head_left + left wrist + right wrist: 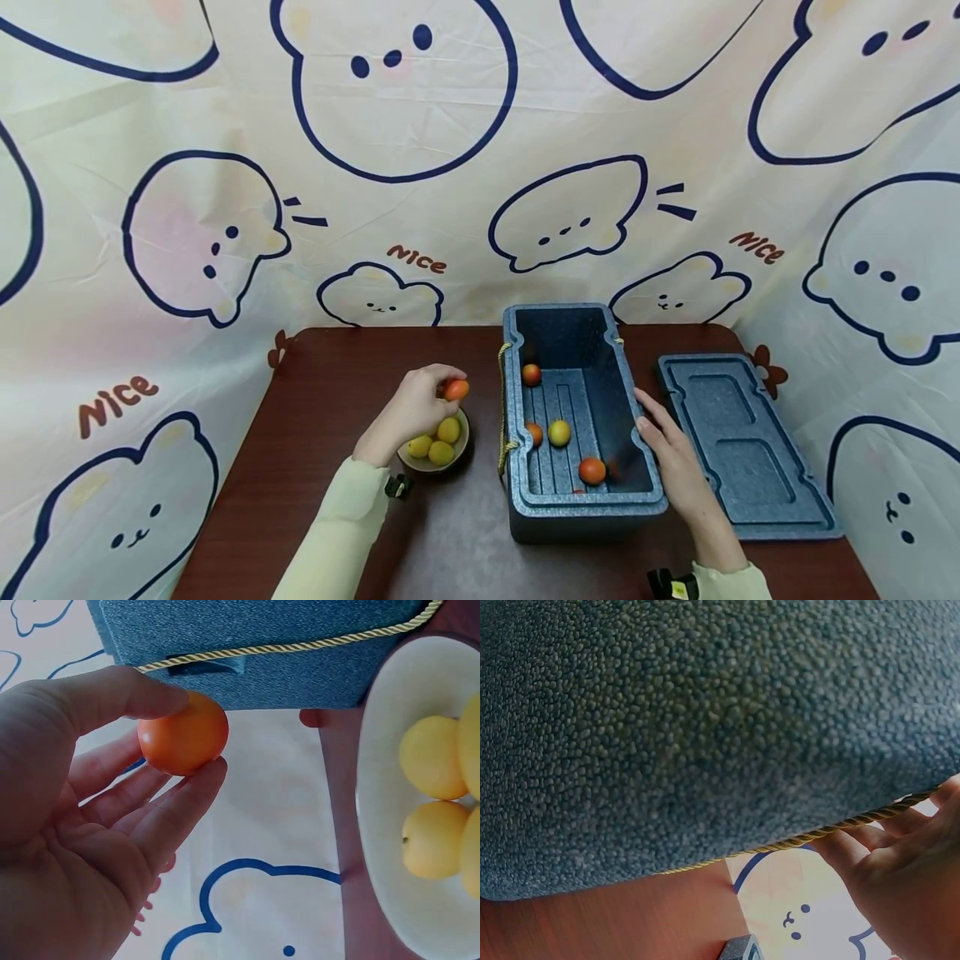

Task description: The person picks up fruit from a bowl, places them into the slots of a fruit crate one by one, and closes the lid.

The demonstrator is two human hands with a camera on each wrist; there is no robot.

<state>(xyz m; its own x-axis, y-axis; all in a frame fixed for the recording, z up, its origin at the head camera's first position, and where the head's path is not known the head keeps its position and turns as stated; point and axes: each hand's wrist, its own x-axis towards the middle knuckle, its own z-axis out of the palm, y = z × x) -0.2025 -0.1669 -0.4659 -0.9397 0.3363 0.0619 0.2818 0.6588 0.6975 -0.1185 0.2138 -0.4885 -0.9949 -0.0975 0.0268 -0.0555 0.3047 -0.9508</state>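
Note:
My left hand (417,408) pinches a small orange-red tomato (184,733) between thumb and fingertips, just above a bowl (382,825). Several yellow, lemon-like fruits (441,452) lie in that bowl. To its right stands a blue-grey foam box (587,502) without its lid, with gold rope handles (795,841) on its sides. Several orange-red tomatoes (592,471) and a yellow fruit (558,432) lie on the box floor. My right hand (678,462) rests against the box's right wall, fingertips at the rim. Its fingers are fairly straight and partly hidden behind the rope in the right wrist view.
The flat foam lid (753,446) lies on the dark brown table (300,467), right of the box. A pale cloth (465,225) with cartoon bears hangs behind the table and along both sides.

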